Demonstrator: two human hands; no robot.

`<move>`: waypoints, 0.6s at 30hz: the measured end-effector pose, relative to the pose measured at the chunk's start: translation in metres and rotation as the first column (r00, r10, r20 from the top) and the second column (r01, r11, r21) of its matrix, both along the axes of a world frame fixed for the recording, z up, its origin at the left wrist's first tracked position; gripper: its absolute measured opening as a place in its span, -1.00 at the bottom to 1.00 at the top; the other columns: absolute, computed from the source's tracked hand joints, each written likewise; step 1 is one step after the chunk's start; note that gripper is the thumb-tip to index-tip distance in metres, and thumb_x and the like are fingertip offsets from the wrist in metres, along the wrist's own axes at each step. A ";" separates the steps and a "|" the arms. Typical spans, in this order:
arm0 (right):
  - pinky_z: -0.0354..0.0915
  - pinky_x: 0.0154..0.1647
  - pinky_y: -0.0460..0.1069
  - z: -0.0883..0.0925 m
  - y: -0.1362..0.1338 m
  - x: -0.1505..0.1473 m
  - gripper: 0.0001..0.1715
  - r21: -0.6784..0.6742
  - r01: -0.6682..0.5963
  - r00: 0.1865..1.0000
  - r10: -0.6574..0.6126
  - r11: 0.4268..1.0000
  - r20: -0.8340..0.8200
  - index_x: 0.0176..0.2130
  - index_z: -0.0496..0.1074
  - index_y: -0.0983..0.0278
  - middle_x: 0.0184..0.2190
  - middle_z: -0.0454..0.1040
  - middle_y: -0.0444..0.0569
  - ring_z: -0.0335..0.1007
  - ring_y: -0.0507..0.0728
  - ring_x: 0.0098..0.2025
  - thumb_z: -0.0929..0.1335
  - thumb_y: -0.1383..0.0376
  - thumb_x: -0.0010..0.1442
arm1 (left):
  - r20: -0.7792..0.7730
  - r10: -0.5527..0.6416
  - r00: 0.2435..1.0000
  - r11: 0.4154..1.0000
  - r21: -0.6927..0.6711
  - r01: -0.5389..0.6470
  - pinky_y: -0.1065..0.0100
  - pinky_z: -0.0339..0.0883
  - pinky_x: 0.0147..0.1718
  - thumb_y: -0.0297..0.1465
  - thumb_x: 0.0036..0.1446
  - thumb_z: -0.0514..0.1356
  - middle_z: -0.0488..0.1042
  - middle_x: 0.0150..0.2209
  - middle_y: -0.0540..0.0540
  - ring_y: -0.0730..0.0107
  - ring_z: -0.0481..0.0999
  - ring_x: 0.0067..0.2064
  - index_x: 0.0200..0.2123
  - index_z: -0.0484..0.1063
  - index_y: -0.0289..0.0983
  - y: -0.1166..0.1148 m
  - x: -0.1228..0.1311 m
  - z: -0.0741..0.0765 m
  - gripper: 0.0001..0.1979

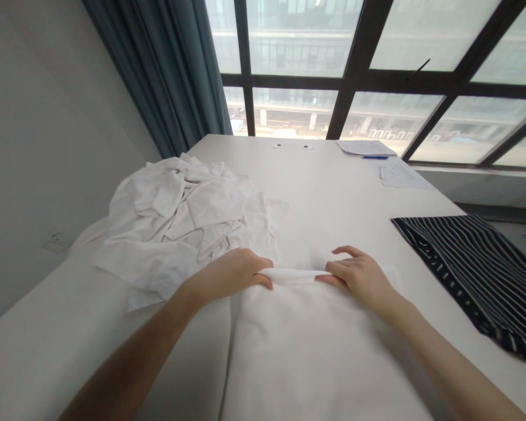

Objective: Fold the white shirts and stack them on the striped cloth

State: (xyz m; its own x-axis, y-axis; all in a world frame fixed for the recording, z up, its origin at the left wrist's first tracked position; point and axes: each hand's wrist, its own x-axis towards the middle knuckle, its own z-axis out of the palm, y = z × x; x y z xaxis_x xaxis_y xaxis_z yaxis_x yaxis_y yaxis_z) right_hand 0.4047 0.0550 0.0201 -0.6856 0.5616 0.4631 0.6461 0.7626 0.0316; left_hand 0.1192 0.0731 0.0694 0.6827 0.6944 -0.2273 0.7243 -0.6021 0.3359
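Note:
A white cloth (307, 345) lies spread on the white table (333, 193) right in front of me. My left hand (232, 272) is closed in a pinch on the cloth's far folded edge. My right hand (359, 275) pinches the same edge a little to the right, thumb and fingers pressed on the fabric, one finger raised. Both forearms rest over the cloth.
A crumpled heap of white garments (179, 216) sits to the left. A black and white striped cloth (477, 263) lies at the right edge. Papers (377, 152) and a blue pen (375, 156) lie at the far side, below the windows. A wall and curtain stand at left.

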 end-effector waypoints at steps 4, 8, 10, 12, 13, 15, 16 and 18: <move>0.31 0.03 0.04 0.003 0.007 0.011 -0.51 0.014 0.023 1.000 -0.023 1.000 -0.020 -0.51 0.38 0.23 -0.67 0.41 -0.20 0.46 0.05 -0.48 0.22 0.11 0.38 | 0.009 0.057 0.998 0.998 -0.041 -0.057 0.45 0.15 -0.41 -0.21 0.26 0.17 0.56 -0.41 -0.03 0.30 0.53 -0.32 -0.42 0.45 -0.24 0.010 -0.009 0.000 -0.73; 0.29 0.10 0.06 0.006 0.011 0.019 -0.55 -0.013 0.022 1.000 -0.022 1.000 -0.014 -0.49 0.38 0.23 -0.62 0.44 -0.21 0.47 0.05 -0.47 0.23 0.11 0.37 | 0.004 0.090 0.996 0.994 -0.065 -0.089 0.45 0.16 -0.40 -0.19 0.23 0.18 0.55 -0.43 -0.03 0.29 0.52 -0.32 -0.45 0.44 -0.25 0.016 -0.015 0.000 -0.71; 0.26 0.14 0.07 0.007 0.013 0.022 -0.55 -0.021 0.025 1.000 -0.026 0.999 -0.005 -0.49 0.37 0.23 -0.63 0.43 -0.22 0.46 0.04 -0.48 0.23 0.11 0.37 | 0.009 0.099 0.995 0.993 -0.064 -0.098 0.44 0.16 -0.40 -0.18 0.23 0.17 0.55 -0.43 -0.02 0.29 0.51 -0.32 -0.44 0.45 -0.24 0.017 -0.017 0.000 -0.71; 0.24 0.17 0.08 0.008 0.015 0.027 -0.55 -0.019 0.035 0.999 -0.035 0.999 0.009 -0.48 0.38 0.22 -0.62 0.43 -0.21 0.45 0.04 -0.48 0.22 0.10 0.38 | 0.021 0.097 0.995 0.994 -0.055 -0.096 0.43 0.16 -0.39 -0.17 0.23 0.16 0.55 -0.42 -0.02 0.28 0.52 -0.31 -0.42 0.46 -0.24 0.019 -0.020 -0.001 -0.71; 0.24 0.17 0.09 0.008 0.016 0.029 -0.54 -0.015 0.044 0.999 -0.043 0.999 0.016 -0.48 0.38 0.22 -0.61 0.44 -0.21 0.45 0.05 -0.48 0.21 0.09 0.38 | 0.027 0.097 0.995 0.994 -0.048 -0.096 0.43 0.16 -0.38 -0.17 0.24 0.16 0.55 -0.42 -0.02 0.28 0.52 -0.30 -0.41 0.47 -0.24 0.019 -0.021 -0.001 -0.71; 0.26 0.14 0.10 0.009 0.019 0.033 -0.51 0.002 0.066 0.998 -0.066 0.998 0.021 -0.48 0.38 0.21 -0.62 0.44 -0.20 0.44 0.06 -0.49 0.18 0.06 0.38 | 0.031 0.102 0.994 0.994 -0.035 -0.100 0.42 0.17 -0.37 -0.15 0.24 0.16 0.55 -0.40 -0.03 0.26 0.52 -0.29 -0.40 0.48 -0.24 0.020 -0.023 -0.002 -0.70; 0.27 0.12 0.10 0.010 0.019 0.035 -0.49 0.011 0.078 0.997 -0.078 0.997 0.020 -0.49 0.37 0.20 -0.63 0.43 -0.20 0.44 0.07 -0.49 0.18 0.05 0.38 | 0.028 0.105 0.994 0.994 -0.032 -0.105 0.41 0.17 -0.37 -0.15 0.24 0.15 0.56 -0.39 -0.04 0.26 0.52 -0.28 -0.39 0.48 -0.24 0.021 -0.024 -0.002 -0.70; 0.30 0.07 0.10 0.010 0.021 0.038 -0.47 0.020 0.099 0.995 -0.100 0.995 0.016 -0.50 0.37 0.19 -0.64 0.43 -0.18 0.45 0.09 -0.48 0.17 0.02 0.38 | 0.017 0.114 0.993 0.993 -0.028 -0.113 0.41 0.18 -0.35 -0.16 0.25 0.15 0.57 -0.37 -0.04 0.25 0.53 -0.26 -0.38 0.48 -0.24 0.022 -0.025 -0.002 -0.71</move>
